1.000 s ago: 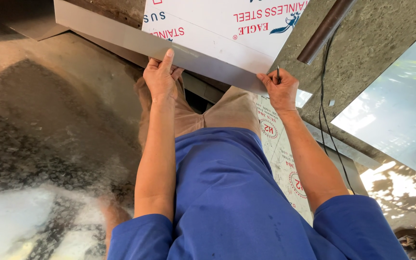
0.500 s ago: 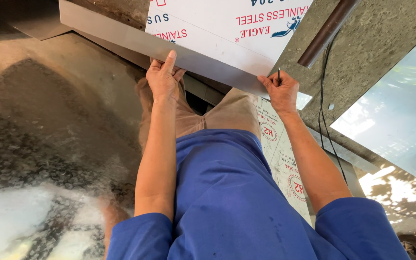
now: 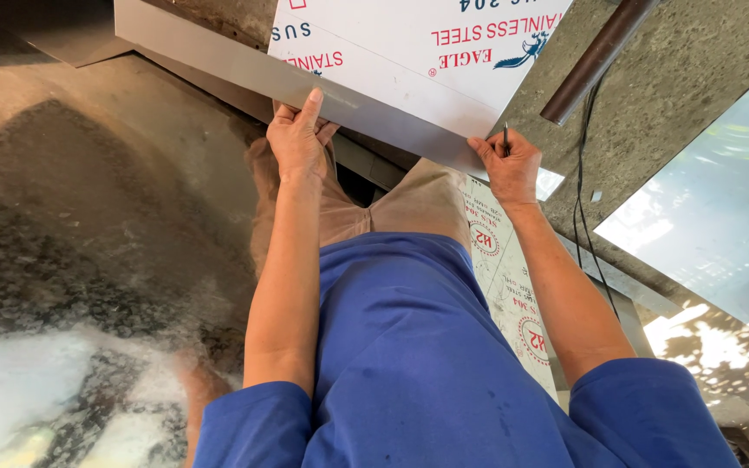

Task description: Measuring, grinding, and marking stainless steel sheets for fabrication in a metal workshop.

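A large steel sheet (image 3: 409,61) covered in white protective film with red and blue print lies in front of me; its near edge is a bare folded metal lip (image 3: 218,56). My left hand (image 3: 298,139) lies flat against that lip, index finger stretched up along it. My right hand (image 3: 506,163) grips the sheet's near right corner and pinches a thin dark pen-like tool (image 3: 505,137) against it. My blue shirt and tan trousers fill the lower middle.
A second film-covered strip (image 3: 513,295) runs beside my right leg. A brown pipe (image 3: 595,61) and black cable (image 3: 581,199) cross the concrete floor on the right. A shiny reflective sheet (image 3: 721,225) lies far right. Grey dusty floor spreads left.
Both hands have stayed on the sheet's near edge; the view has shifted only slightly. No grip has changed.
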